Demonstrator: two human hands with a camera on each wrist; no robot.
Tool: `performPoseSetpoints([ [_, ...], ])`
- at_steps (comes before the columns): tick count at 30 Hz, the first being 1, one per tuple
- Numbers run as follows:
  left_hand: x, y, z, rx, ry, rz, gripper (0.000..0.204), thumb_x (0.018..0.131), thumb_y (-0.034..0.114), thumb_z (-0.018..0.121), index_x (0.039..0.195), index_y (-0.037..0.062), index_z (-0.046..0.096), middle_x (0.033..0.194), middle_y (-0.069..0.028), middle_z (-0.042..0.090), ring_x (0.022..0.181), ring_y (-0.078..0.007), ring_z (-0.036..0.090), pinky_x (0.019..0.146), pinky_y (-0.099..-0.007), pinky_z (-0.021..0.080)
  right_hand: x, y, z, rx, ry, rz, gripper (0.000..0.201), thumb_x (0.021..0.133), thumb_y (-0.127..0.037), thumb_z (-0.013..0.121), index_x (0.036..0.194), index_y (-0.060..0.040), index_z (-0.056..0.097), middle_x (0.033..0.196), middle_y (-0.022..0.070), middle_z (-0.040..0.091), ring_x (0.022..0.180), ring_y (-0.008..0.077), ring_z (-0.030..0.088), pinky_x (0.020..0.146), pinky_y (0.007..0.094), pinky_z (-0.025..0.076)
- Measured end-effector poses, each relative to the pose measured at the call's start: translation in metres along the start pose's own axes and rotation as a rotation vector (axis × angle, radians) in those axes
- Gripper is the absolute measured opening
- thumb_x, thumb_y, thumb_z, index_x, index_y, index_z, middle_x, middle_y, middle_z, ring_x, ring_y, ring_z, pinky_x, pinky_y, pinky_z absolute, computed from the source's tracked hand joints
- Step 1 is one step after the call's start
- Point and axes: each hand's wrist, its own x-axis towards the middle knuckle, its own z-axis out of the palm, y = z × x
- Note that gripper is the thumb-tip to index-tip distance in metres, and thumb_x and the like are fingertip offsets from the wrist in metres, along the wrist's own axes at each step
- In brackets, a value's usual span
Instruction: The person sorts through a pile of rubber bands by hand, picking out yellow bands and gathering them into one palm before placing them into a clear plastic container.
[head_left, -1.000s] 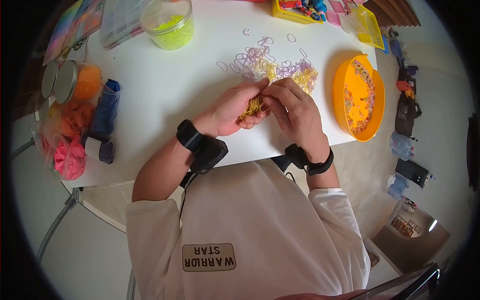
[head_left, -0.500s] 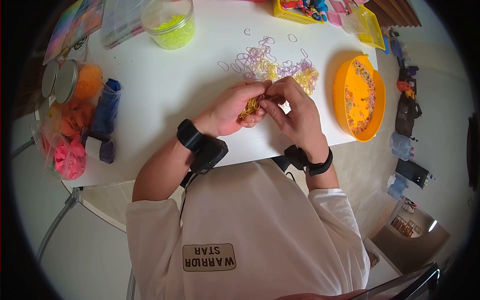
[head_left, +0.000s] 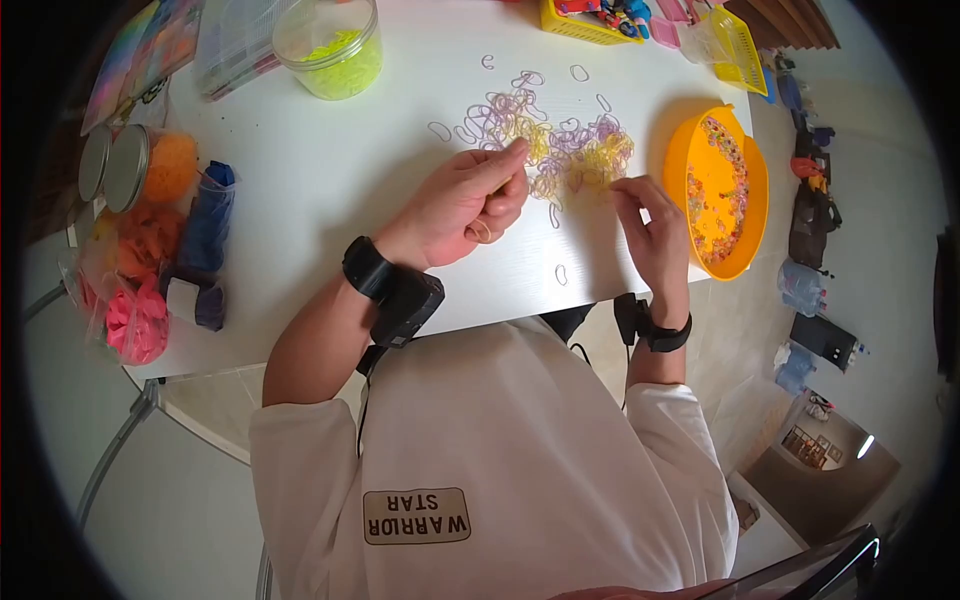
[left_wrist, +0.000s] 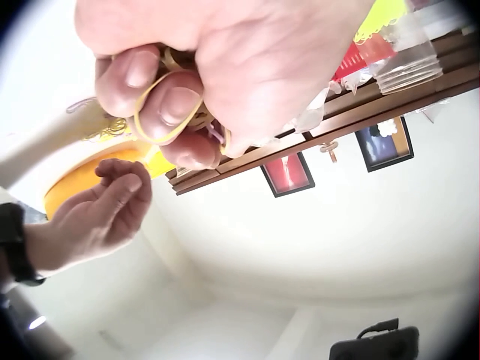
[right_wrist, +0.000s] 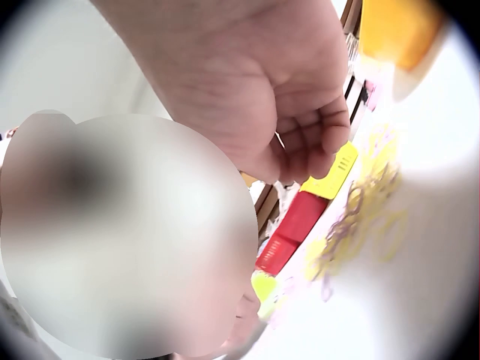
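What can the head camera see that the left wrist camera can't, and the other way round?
Only the head view shows the shirt with letters and the jar of orange stuff. Only the left wrist view shows the red picture and the blue picture on the wall. Both show the left hand, the right hand, yellow rubber bands and the orange bowl.

Yellow and purple bands point(head_left: 542, 140), loosely heaped, some in left grip point(head_left: 468, 205)

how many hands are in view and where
2: the left hand, holding bands in curled fingers, and the right hand, by the right end of the pile. No other hand shows.
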Motion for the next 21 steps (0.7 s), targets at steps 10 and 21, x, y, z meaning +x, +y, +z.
performPoseSetpoints([
  [10,0.003,-0.001,-0.002,-0.095,0.074,0.020,0.040,0.104,0.043,0.041,0.074,0.0154,0.042,0.063,0.0062,0.031,0.051,-0.0043,0.021,0.043,-0.0200,0.019,-0.024,0.005,0.002,-0.085,-0.171,-0.026,0.010,0.082,-0.007,0.067,0.091,-0.0043,0.066,0.093,0.0097,0.064,0.077,0.0304,0.065,0.068,0.0365,0.052],
  [21,0.001,-0.002,0.000,-0.059,0.062,0.038,0.041,0.104,0.042,0.042,0.074,0.0139,0.043,0.061,0.0063,0.030,0.049,-0.0044,0.022,0.042,-0.0211,0.019,-0.027,0.009,0.009,-0.197,-0.156,-0.062,0.011,0.082,-0.005,0.065,0.093,-0.0030,0.063,0.093,0.0112,0.063,0.079,0.0322,0.063,0.070,0.0388,0.051],
])
